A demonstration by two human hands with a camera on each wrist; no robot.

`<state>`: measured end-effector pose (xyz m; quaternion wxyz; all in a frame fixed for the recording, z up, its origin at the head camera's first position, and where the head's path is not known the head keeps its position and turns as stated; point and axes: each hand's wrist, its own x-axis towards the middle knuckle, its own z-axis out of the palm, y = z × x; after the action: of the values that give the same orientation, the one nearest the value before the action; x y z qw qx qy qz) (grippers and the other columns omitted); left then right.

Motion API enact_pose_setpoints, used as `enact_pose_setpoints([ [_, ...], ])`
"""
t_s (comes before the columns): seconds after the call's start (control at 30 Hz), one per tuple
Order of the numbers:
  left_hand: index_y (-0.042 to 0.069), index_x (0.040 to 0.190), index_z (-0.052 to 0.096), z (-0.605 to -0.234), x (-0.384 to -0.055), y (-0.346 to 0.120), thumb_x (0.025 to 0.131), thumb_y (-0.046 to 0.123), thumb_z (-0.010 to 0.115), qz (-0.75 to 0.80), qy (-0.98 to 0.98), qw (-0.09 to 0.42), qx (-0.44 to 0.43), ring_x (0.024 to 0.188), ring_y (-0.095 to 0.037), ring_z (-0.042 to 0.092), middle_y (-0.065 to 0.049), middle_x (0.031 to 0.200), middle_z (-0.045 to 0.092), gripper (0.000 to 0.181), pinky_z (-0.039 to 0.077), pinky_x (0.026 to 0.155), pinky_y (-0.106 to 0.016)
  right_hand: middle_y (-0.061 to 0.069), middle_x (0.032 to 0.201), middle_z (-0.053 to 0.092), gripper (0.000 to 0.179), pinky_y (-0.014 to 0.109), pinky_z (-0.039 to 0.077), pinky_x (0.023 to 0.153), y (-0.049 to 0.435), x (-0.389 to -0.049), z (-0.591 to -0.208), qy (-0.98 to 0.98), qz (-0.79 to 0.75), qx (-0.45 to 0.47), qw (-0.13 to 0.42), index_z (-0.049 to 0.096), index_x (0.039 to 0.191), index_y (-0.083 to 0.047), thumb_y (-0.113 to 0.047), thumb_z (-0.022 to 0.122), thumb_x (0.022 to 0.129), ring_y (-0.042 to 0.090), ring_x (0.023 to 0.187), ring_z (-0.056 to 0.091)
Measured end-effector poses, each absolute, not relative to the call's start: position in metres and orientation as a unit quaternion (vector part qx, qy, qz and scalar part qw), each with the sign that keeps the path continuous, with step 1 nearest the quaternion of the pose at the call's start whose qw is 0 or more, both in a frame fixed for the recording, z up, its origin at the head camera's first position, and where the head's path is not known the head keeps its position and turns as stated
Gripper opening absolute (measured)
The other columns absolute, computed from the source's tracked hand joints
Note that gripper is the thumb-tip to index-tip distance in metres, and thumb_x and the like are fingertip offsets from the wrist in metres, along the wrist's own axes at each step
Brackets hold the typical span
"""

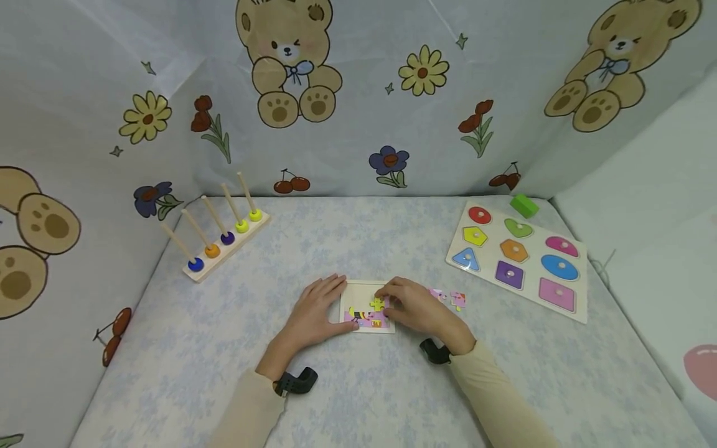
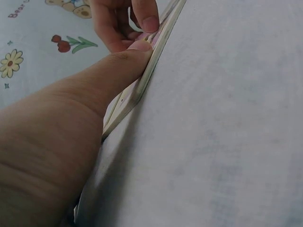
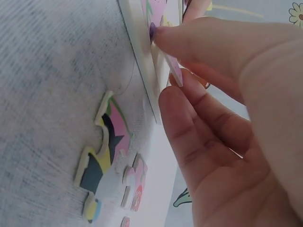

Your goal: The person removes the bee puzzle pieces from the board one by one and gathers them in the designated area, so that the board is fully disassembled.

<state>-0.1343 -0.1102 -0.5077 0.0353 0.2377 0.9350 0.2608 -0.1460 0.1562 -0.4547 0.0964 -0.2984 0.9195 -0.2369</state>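
A small wooden jigsaw tray [image 1: 358, 291] lies on the table between the hands, with joined pink pieces [image 1: 364, 320] along its near side. My left hand [image 1: 313, 314] rests at the tray's left side, fingers extended toward its far corner and thumb on the near rim. From the right, my right hand [image 1: 417, 305] reaches over the tray. Between its thumb and fingers it pinches a puzzle piece [image 3: 175, 73], which stands tilted above the tray; the fingers partly hide it. Loose puzzle pieces [image 1: 458, 300] lie just beyond the right hand; a larger one [image 3: 113, 127] shows in the right wrist view.
At the back left stands a wooden peg stand [image 1: 210, 267] with coloured beads on upright pegs. A shape board [image 1: 538, 292] with knobbed pieces lies at the right, a green block [image 1: 524, 206] at its far edge. A printed bear cloth [image 1: 347, 143] hangs behind the table.
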Motion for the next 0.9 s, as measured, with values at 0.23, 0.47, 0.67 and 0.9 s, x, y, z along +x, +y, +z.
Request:
enact_pose_setpoints([
  [0.23, 0.010, 0.160, 0.038, -0.510, -0.134, -0.111, 0.085, 0.065, 0.074, 0.261, 0.935, 0.031, 0.238, 0.157, -0.026, 0.027, -0.005, 0.167, 0.035, 0.099, 0.017, 0.130, -0.049, 0.003, 0.114, 0.070, 0.031, 0.032, 0.059, 0.084, 0.157, -0.143, -0.452, 0.925, -0.242, -0.282, 0.075, 0.074, 0.121, -0.008, -0.013, 0.080, 0.091, 0.013, 0.094, 0.062],
  [0.47, 0.009, 0.159, 0.040, -0.512, -0.133, -0.109, 0.085, 0.063, 0.076, 0.260, 0.935, 0.024, 0.241, 0.156, -0.027, 0.029, -0.006, 0.166, 0.037, 0.099, 0.019, 0.129, -0.049, 0.001, 0.114, 0.070, 0.030, 0.030, 0.059, 0.084, 0.162, -0.140, -0.452, 0.925, -0.247, -0.280, 0.072, 0.074, 0.122, -0.009, -0.014, 0.079, 0.092, 0.013, 0.095, 0.063],
  [0.67, 0.009, 0.159, 0.041, -0.510, -0.133, -0.108, 0.085, 0.063, 0.076, 0.262, 0.933, 0.029, 0.244, 0.156, -0.028, 0.029, -0.006, 0.166, 0.037, 0.098, 0.020, 0.129, -0.051, 0.002, 0.114, 0.070, 0.030, 0.030, 0.060, 0.082, 0.171, -0.135, -0.452, 0.921, -0.265, -0.280, 0.052, 0.074, 0.120, -0.010, -0.013, 0.080, 0.091, 0.014, 0.094, 0.066],
  [0.9, 0.009, 0.159, 0.041, -0.510, -0.135, -0.109, 0.085, 0.063, 0.075, 0.260, 0.935, 0.028, 0.241, 0.156, -0.028, 0.028, -0.007, 0.166, 0.037, 0.098, 0.019, 0.129, -0.050, 0.002, 0.118, 0.069, 0.030, 0.035, 0.061, 0.080, 0.181, -0.131, -0.446, 0.919, -0.282, -0.272, 0.041, 0.073, 0.122, -0.010, -0.012, 0.077, 0.093, 0.015, 0.095, 0.066],
])
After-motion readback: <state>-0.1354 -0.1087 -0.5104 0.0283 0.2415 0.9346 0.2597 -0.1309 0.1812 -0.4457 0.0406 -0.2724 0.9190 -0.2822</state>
